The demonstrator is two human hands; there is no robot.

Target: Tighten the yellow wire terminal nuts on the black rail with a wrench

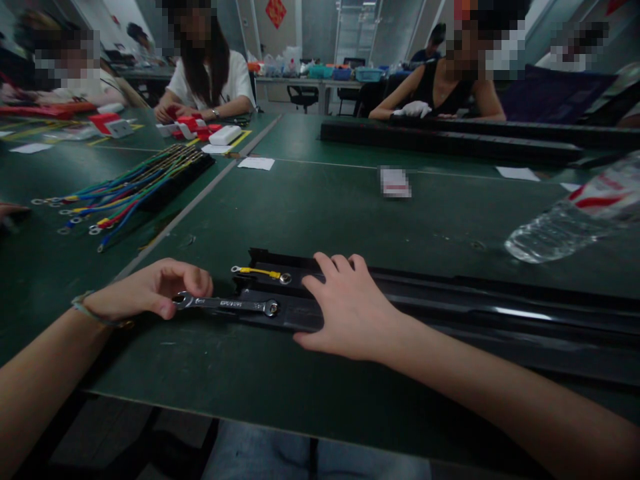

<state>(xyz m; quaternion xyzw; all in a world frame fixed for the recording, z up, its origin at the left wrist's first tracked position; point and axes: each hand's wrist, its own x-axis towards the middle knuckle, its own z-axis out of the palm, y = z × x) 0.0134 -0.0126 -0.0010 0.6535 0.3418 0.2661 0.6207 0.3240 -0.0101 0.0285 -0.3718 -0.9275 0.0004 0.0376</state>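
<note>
My left hand (170,288) grips the open end of a combination wrench (230,304) between thumb and fingers. The ring end of the wrench sits around a small fastener on a long black channel-shaped rail (425,303). My right hand (350,310) lies across the rail with its fingers spread, the thumb at the near edge and the fingertips over the far side. A short yellow wire (260,272) with ring terminals runs along the rail behind the wrench. One of its terminals is at a bolt; the other points left, past the rail's end.
A bundle of coloured wires (145,180) with ring terminals lies at the left. A clear water bottle (570,217) rests at the right. More black rails (450,141) lie across the table, before a person in black. Red and white parts (190,127) lie near another person.
</note>
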